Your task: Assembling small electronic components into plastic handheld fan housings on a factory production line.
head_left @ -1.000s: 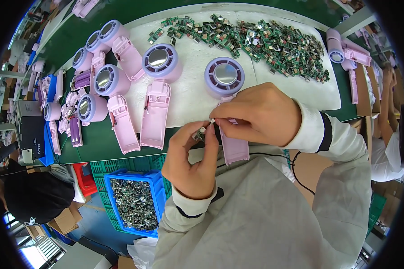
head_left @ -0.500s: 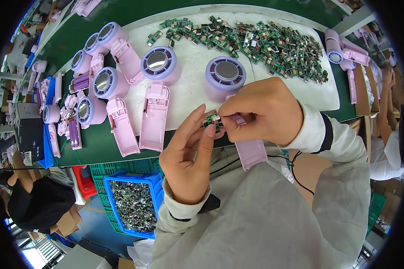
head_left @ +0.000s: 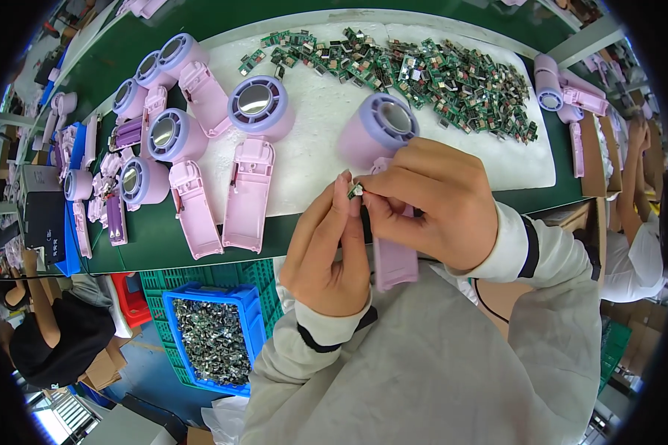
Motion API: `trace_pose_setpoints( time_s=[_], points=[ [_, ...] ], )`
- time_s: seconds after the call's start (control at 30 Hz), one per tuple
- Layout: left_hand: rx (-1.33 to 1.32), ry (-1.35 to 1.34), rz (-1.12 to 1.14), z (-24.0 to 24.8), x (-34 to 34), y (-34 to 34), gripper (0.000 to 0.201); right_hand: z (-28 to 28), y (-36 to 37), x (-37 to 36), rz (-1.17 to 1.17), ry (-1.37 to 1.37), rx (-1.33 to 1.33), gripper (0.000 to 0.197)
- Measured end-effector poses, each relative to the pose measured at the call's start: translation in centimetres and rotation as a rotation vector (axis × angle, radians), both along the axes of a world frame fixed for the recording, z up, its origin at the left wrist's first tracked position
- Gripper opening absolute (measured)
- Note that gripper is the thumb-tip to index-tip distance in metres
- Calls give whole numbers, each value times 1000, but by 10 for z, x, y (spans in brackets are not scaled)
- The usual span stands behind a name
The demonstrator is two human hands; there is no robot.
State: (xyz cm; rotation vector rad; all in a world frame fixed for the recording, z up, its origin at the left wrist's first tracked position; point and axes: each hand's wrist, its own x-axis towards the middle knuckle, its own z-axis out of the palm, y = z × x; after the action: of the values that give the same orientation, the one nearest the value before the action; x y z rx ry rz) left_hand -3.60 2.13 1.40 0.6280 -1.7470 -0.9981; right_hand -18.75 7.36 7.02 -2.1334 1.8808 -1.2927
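Observation:
My right hand (head_left: pixel 434 200) grips a pink handheld fan (head_left: pixel 382 133) by its open handle, whose lower end (head_left: pixel 395 263) sticks out below the palm. My left hand (head_left: pixel 330 248) meets it from the left, and the fingertips of both hands pinch a small green circuit board (head_left: pixel 355 190) at the handle. The fan's round purple head points up and away from me. A heap of several small green circuit boards (head_left: pixel 423 70) lies on the white mat (head_left: pixel 315 152) behind the hands.
Several more pink fans (head_left: pixel 249 148) with open handles lie in a row on the left of the green bench (head_left: pixel 152 233). A blue bin (head_left: pixel 211 334) of small parts stands below the bench edge. Other people sit at the left (head_left: pixel 44 334) and right (head_left: pixel 634 222).
The fan's head has lifted off the mat and both hands have risen closer to me. The left fingertips now meet the right ones at the small board.

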Motion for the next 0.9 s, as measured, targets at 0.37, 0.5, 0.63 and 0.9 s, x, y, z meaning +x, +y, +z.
trace_pose_setpoints(
  time_s=[0.37,0.5,0.63,0.9],
  points=[
    [299,212,-129,-2,-10,-5,33,7,2,-15,-20,-45,55,26],
    [352,190,-171,2,-5,-6,31,9,-3,-16,-21,49,-14,28],
    [353,214,-125,-1,-8,-8,31,10,-5,-16,-25,174,-34,29],
    [460,254,-166,-2,-6,-9,30,20,1,-11,-21,66,103,22]
  ],
)
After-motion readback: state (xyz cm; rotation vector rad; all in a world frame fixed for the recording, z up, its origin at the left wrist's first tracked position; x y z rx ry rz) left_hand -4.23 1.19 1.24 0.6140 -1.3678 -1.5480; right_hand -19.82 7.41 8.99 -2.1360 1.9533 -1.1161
